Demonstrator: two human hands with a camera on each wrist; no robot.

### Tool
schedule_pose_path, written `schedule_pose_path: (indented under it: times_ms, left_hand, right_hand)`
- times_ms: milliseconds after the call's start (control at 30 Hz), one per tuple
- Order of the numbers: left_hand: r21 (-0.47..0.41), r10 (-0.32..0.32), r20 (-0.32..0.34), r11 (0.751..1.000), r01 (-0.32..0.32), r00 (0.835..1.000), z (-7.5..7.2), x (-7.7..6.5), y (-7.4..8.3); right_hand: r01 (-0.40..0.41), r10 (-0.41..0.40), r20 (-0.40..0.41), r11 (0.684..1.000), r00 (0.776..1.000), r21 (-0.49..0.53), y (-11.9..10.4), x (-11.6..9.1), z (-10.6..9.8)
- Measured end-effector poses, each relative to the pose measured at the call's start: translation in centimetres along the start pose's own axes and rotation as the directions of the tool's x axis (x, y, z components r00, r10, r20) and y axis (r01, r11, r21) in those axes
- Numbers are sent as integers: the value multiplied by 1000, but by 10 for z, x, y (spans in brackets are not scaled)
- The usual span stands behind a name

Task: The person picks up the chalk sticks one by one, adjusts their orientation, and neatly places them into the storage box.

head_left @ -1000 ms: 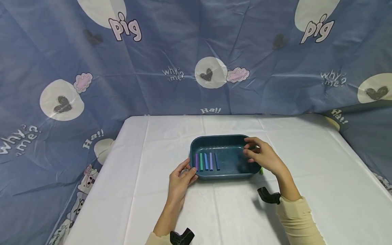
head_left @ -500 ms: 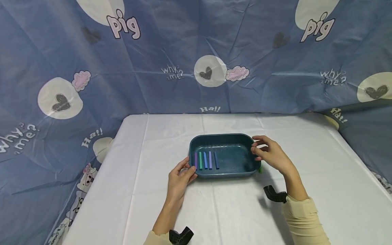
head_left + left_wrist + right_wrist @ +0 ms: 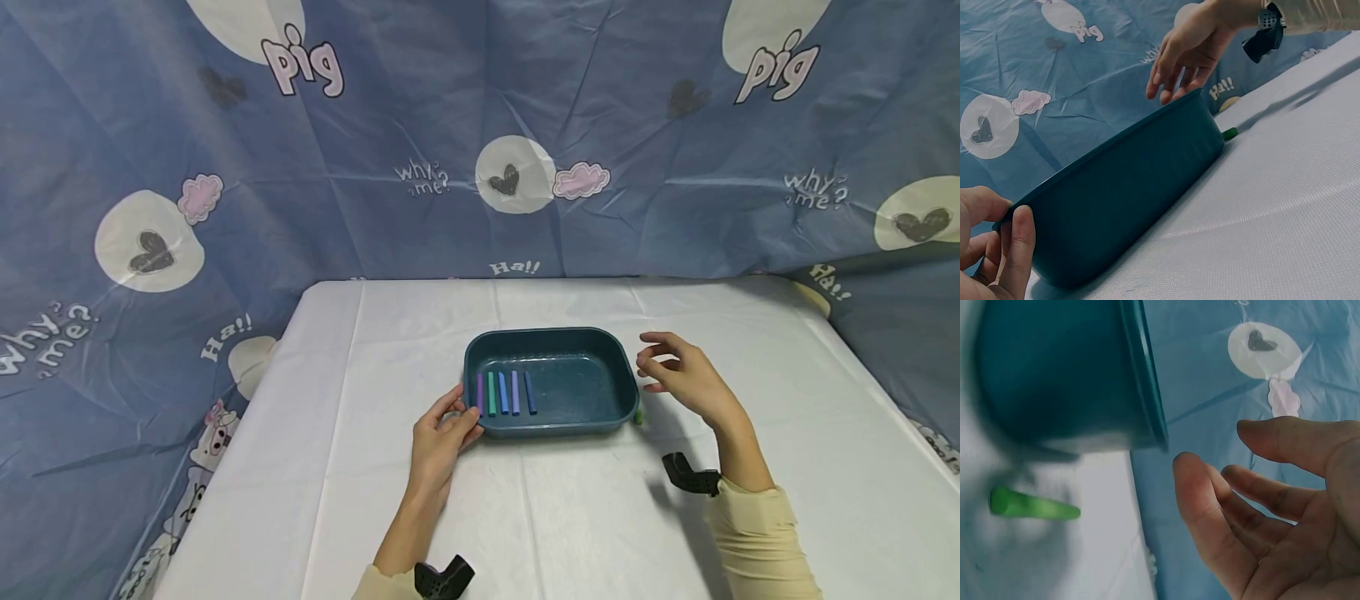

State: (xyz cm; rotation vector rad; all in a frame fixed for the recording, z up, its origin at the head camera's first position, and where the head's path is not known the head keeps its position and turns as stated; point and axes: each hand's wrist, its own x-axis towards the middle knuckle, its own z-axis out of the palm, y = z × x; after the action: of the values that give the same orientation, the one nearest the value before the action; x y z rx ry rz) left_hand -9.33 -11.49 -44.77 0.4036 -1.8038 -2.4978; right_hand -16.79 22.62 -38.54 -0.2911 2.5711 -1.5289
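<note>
A dark teal rectangular tray (image 3: 555, 431) stands on the white-covered table. My left hand (image 3: 437, 442) pinches its near left corner, thumb over the rim, as the left wrist view also shows. Inside, on the left half, several chalk-like sticks lie side by side: purple (image 3: 480, 390), green (image 3: 492, 394), blue (image 3: 503, 393), lavender (image 3: 515, 392) and dark blue (image 3: 530, 393). My right hand (image 3: 686, 377) hovers just beyond the tray's right end, fingers loosely bent, with nothing between them. Below it, a bright green stick (image 3: 1035, 506) lies on the cloth beside the tray's outer wall.
White cloth (image 3: 390, 350) covers the table around the tray. A blue patterned fabric (image 3: 420, 233) hangs behind and along the sides. Each wrist carries a black camera mount, such as the right one (image 3: 690, 477).
My right hand has moved rightward from above the tray's right end to outside it. The left hand keeps its hold on the corner, and the sticks in the tray lie as before.
</note>
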Motion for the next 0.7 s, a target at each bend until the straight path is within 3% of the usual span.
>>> schedule_pose_path:
  times_ms: [333,700]
  left_hand:
    - [-4,2,9,1000,-2,1000,-1,1,0]
    - [-10,6,6,1000,-6,1000,-1,2,-1]
  right_hand:
    - [-35,35,-6,999,999,-16,11,-1,-8]
    - [-75,77,27,996,997,-57,28,4,-3]
